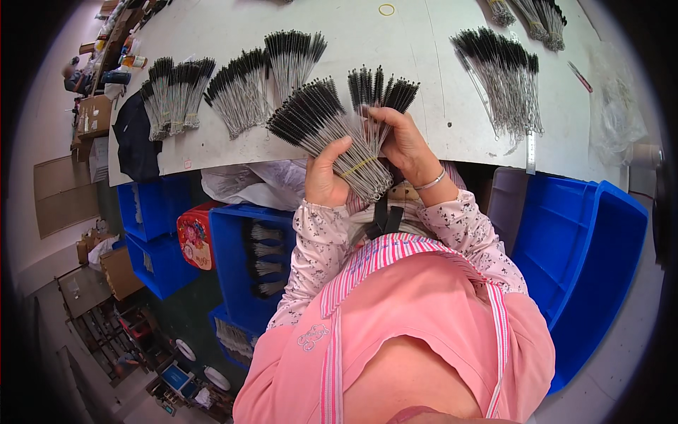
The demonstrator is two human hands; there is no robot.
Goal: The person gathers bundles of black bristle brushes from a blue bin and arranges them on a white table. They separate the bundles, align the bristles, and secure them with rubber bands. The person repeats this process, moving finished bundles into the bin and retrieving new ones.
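My left hand (327, 173) is closed around a thick bundle of wire brushes (332, 127) with black bristle heads and looped metal ends. A yellow rubber band (359, 167) circles the stems near those loops. Right beside it, my right hand (406, 145) grips a smaller fanned bunch of the same brushes (379, 90), its thumb and fingers around the stems. Both bunches are held heads away from me, just over the near edge of the white table (417, 42). The lower stems of the right bunch are hidden behind my hand and the larger bundle.
More brush bundles (293, 60) lie on the table to the left, and a loose pile (505, 81) lies to the right. Beyond that pile are a red tool (580, 76) and clear plastic (616, 113). Blue bins (586, 233) stand on both sides below the table.
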